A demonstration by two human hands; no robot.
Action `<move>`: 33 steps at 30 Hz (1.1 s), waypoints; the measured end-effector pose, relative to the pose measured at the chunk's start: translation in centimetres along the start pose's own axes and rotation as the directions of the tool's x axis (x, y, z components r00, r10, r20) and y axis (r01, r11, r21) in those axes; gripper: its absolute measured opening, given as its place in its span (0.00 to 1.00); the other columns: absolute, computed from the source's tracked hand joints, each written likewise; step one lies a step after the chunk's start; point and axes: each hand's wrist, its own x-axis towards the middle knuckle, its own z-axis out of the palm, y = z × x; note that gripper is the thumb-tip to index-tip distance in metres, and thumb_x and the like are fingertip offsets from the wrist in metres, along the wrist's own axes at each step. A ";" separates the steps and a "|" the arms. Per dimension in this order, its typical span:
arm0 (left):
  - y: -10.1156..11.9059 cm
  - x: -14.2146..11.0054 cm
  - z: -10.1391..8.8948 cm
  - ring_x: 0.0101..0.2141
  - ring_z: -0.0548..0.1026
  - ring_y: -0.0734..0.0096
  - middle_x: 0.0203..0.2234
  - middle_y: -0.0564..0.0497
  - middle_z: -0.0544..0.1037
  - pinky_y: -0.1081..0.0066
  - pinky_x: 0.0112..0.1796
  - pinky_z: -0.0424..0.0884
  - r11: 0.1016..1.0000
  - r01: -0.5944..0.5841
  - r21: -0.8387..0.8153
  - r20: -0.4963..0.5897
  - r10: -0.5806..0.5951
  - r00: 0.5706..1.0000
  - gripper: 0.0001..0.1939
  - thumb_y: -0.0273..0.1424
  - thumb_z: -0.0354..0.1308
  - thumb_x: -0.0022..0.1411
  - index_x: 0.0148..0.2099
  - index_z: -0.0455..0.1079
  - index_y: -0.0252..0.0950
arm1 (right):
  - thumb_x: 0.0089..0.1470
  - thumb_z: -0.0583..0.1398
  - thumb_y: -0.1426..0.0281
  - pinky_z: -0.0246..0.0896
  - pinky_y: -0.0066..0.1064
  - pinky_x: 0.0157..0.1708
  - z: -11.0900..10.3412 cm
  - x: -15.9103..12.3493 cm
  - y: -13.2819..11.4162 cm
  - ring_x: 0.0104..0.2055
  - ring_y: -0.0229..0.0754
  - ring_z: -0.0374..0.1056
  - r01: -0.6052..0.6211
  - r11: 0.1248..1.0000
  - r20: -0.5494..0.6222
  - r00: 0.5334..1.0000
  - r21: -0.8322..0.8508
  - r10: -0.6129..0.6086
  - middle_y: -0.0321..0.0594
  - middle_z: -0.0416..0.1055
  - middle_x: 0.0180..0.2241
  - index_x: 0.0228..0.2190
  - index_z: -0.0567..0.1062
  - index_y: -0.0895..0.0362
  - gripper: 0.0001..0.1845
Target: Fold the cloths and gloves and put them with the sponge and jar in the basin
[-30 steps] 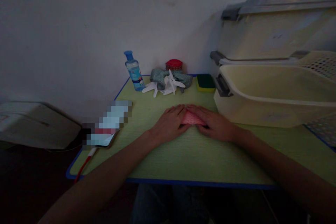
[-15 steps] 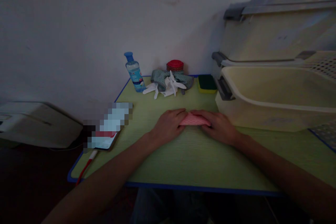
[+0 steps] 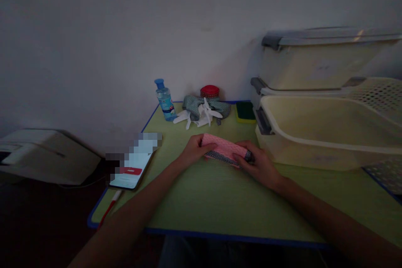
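Note:
Between my hands is a folded pink cloth (image 3: 222, 145) with a dark checked strip along its near edge. My left hand (image 3: 195, 150) grips its left end, thumb lying on top. At the right end, my right hand (image 3: 256, 162) holds it with the thumb in front and the fingers behind. The cloth slopes down a little toward the right, over the middle of the table (image 3: 201, 201). Beyond it lie white gloves (image 3: 204, 116) on a crumpled grey-green cloth (image 3: 192, 106).
A blue bottle (image 3: 166, 102) stands at the back left, a red round container (image 3: 210, 91) by the wall. A green-yellow sponge (image 3: 245, 112) sits left of an open cream bin (image 3: 307, 150). A phone (image 3: 135, 167) with a red cable (image 3: 106, 213) lies at the left edge.
The pink cloth has turned up toward me, showing a broader face and its dark checked strip. Both hands have shifted grip, with thumbs now on the cloth. The view has tilted slightly upward.

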 end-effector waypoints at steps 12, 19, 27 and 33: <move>0.8 0.0 -0.3 0.16 0.64 0.82 0.14 0.57 0.70 0.79 0.19 0.60 0.990 0.057 -0.128 -0.006 -0.058 0.998 0.18 0.38 0.68 0.31 0.21 0.68 0.30 | 0.56 0.53 0.68 0.65 0.25 0.24 -0.7 -0.6 -1.1 0.24 0.36 0.71 0.259 0.959 -0.003 0.965 -0.118 -0.261 0.40 0.76 0.29 0.40 0.71 0.57 0.12; 4.5 -0.8 0.3 0.10 0.56 0.86 0.09 0.60 0.64 0.81 0.12 0.52 0.998 0.012 -0.056 0.070 -0.008 0.997 0.18 0.40 0.67 0.34 0.19 0.65 0.32 | 0.56 0.53 0.72 0.62 0.27 0.20 -5.2 -0.5 -5.5 0.21 0.38 0.70 0.391 0.862 -0.047 0.903 -0.321 -0.427 0.39 0.75 0.24 0.38 0.71 0.58 0.10; 10.3 0.0 4.3 0.16 0.66 0.82 0.18 0.55 0.71 0.78 0.18 0.67 0.976 -0.133 -0.174 0.181 0.165 0.970 0.16 0.39 0.66 0.42 0.27 0.69 0.32 | 0.54 0.55 0.64 0.62 0.24 0.15 -13.8 1.9 -7.2 0.17 0.36 0.68 -0.104 0.989 0.053 0.994 0.107 0.098 0.34 0.70 0.18 0.30 0.64 0.56 0.07; 12.0 2.3 7.7 0.16 0.67 0.81 0.19 0.53 0.74 0.78 0.18 0.68 0.951 -0.221 -0.215 0.058 0.238 0.969 0.16 0.37 0.66 0.43 0.30 0.71 0.30 | 0.45 0.64 0.62 0.63 0.24 0.16 -17.8 3.2 -5.5 0.17 0.34 0.67 -0.183 0.944 0.084 0.982 0.275 0.167 0.33 0.70 0.19 0.31 0.67 0.56 0.14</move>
